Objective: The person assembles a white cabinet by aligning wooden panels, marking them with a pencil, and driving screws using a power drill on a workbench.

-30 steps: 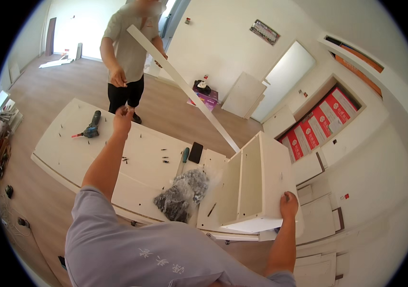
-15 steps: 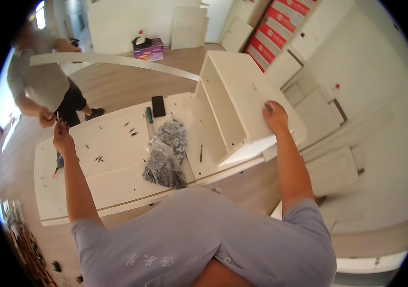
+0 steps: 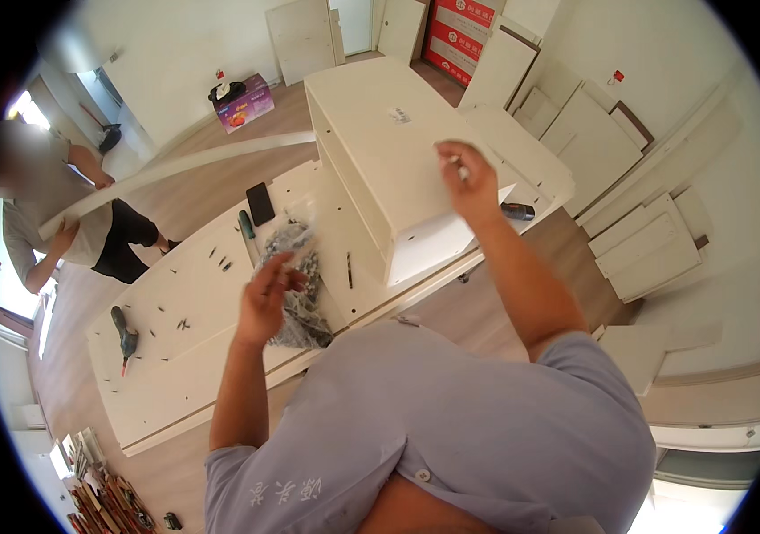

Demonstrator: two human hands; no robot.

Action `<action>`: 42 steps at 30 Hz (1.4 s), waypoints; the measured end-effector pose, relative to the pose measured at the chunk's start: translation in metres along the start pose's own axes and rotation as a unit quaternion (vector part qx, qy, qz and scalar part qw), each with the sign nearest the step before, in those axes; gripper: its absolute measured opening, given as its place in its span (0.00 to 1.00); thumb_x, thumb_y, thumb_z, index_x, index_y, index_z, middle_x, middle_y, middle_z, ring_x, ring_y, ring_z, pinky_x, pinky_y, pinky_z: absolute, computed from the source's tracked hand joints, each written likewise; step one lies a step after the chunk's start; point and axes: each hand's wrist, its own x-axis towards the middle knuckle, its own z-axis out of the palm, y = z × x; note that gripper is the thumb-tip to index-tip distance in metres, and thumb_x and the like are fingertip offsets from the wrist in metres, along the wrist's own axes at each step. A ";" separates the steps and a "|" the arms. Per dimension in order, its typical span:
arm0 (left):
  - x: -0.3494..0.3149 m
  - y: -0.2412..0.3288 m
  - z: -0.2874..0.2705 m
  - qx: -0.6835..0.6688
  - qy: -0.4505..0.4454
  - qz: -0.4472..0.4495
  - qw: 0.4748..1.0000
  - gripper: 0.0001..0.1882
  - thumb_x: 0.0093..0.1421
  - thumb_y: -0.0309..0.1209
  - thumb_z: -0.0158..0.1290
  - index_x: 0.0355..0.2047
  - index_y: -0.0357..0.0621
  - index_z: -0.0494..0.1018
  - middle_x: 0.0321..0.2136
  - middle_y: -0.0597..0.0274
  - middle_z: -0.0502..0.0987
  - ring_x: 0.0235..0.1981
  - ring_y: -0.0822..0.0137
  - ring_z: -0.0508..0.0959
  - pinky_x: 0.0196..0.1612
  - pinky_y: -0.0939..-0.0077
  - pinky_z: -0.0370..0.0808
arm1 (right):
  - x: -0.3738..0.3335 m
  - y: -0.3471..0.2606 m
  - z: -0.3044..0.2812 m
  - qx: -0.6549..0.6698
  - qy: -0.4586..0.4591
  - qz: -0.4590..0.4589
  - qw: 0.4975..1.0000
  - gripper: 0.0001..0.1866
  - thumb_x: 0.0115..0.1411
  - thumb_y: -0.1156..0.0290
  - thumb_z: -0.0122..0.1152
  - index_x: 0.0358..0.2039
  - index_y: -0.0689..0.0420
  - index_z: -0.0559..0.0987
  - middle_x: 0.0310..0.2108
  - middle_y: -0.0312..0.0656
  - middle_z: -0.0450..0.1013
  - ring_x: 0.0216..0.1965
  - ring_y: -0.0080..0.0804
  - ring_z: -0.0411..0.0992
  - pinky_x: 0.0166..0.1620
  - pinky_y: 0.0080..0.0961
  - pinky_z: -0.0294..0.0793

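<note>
- Head view: the right hand (image 3: 467, 178) is over the top of the white rectangular box cabinet (image 3: 389, 133), fingers bent inward; a small pale spot shows among them, and I cannot tell whether it is gripped.
- The left hand (image 3: 266, 298), fingers half curled, is above the clear plastic bag of small grey metal pieces (image 3: 308, 327); I cannot tell if it holds anything.
- The cabinet stands on the long white panel work surface (image 3: 162, 378), toward its right end. Its long axis runs from far left to near right, and its hollow side faces left.
- It looks smooth and matt, with a pale label on top, a lengthwise divider inside and a brightly lit near end.
- Half a second ago the left hand was stretched far left to the co-worker's hand; now it is back near the bag. The right hand, then resting on the cabinet top, now has its fingers raised.
- The co-worker in a pale shirt (image 3: 77, 191) now has both hands on the long white strip (image 3: 193, 165), whose other end reaches the cabinet's far left.
</note>
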 end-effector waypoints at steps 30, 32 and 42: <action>0.070 -0.039 0.179 0.145 0.130 0.015 0.981 0.14 0.67 0.26 0.60 0.52 0.39 0.79 0.37 0.54 0.82 0.37 0.65 0.80 0.44 0.73 0.77 | -0.060 0.054 -0.038 0.148 -0.300 -0.190 0.923 0.13 0.54 0.80 0.68 0.42 0.60 0.83 0.32 0.43 0.79 0.31 0.38 0.77 0.34 0.32 0.77; 0.069 -0.040 0.179 0.147 0.130 0.033 0.980 0.13 0.67 0.26 0.59 0.51 0.39 0.79 0.37 0.54 0.82 0.37 0.65 0.80 0.44 0.73 0.77 | -0.061 0.056 -0.030 0.143 -0.260 -0.195 0.935 0.10 0.55 0.76 0.69 0.39 0.58 0.83 0.29 0.41 0.78 0.30 0.39 0.77 0.35 0.34 0.77; 0.068 -0.045 0.184 0.162 0.164 0.023 0.973 0.13 0.69 0.30 0.60 0.51 0.38 0.79 0.38 0.55 0.83 0.39 0.67 0.80 0.46 0.73 0.77 | -0.056 0.066 -0.024 0.112 -0.287 -0.257 0.916 0.11 0.54 0.80 0.72 0.38 0.60 0.84 0.34 0.44 0.81 0.33 0.40 0.81 0.36 0.32 0.81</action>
